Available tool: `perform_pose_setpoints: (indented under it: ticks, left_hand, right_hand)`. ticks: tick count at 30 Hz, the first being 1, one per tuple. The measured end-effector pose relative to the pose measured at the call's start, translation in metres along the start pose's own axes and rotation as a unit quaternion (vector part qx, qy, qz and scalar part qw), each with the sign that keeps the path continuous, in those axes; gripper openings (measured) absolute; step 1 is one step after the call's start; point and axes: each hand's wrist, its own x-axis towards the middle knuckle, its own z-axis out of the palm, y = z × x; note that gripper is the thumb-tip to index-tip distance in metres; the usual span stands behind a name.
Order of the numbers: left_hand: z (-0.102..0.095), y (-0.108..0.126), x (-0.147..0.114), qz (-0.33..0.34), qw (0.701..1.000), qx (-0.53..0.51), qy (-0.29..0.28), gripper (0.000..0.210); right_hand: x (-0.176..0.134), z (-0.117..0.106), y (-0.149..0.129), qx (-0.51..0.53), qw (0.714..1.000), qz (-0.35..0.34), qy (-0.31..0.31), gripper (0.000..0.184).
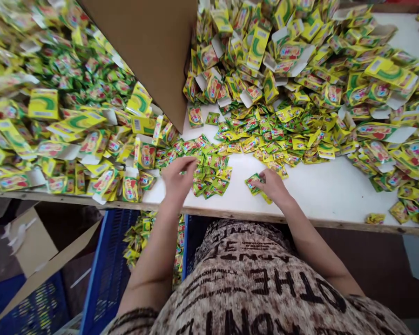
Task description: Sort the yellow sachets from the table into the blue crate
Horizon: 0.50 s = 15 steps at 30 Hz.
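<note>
My right hand point(274, 186) pinches a small green-and-yellow sachet point(253, 180) just above the white tabletop point(240, 186), with another yellow sachet partly under its fingers. My left hand point(179, 180), slightly blurred, is at the left edge of a small heap of green sachets point(214, 174). Its thumb and forefinger are a little apart, and nothing shows between them. Beyond both hands spreads a larger pile of loose yellow-green sachets point(261, 128).
Many open yellow printed boxes point(258, 46) are piled at the back and right, and more boxes point(43, 104) at the left. A brown cardboard panel point(153, 46) stands between the piles. Below the table edge, a blue crate point(103, 260) holds sachets.
</note>
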Motion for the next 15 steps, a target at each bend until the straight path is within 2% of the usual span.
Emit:
perform_pose_setpoints:
  ticks: [3, 6, 8, 10, 13, 15]
  left_hand:
    - [0.067, 0.035, 0.069, 0.135, 0.990, -0.009, -0.043, 0.016]
    - [0.115, 0.048, 0.137, 0.166, 0.983, 0.039, -0.072, 0.021]
    - [0.135, 0.051, 0.175, 0.146, 0.984, 0.074, -0.077, 0.025]
    - [0.150, 0.054, 0.205, 0.123, 0.987, 0.071, -0.081, 0.024]
    - [0.171, 0.065, 0.234, 0.057, 0.998, 0.015, -0.039, 0.005]
    - [0.187, 0.073, 0.244, -0.026, 0.999, -0.039, -0.017, 0.015]
  right_hand:
    - [-0.007, -0.004, -0.007, -0.056, 0.998, -0.031, -0.029, 0.030]
    - [-0.022, -0.002, -0.018, -0.054, 0.997, -0.038, -0.043, 0.019]
    - [-0.033, 0.002, -0.021, -0.012, 0.997, -0.033, -0.068, 0.014]
    - [-0.041, 0.006, -0.017, 0.054, 0.994, -0.036, -0.087, 0.021]
    - [-0.043, 0.008, -0.002, 0.165, 0.980, -0.051, -0.096, 0.029]
    - [-0.039, 0.009, 0.008, 0.220, 0.968, -0.065, -0.101, 0.024]
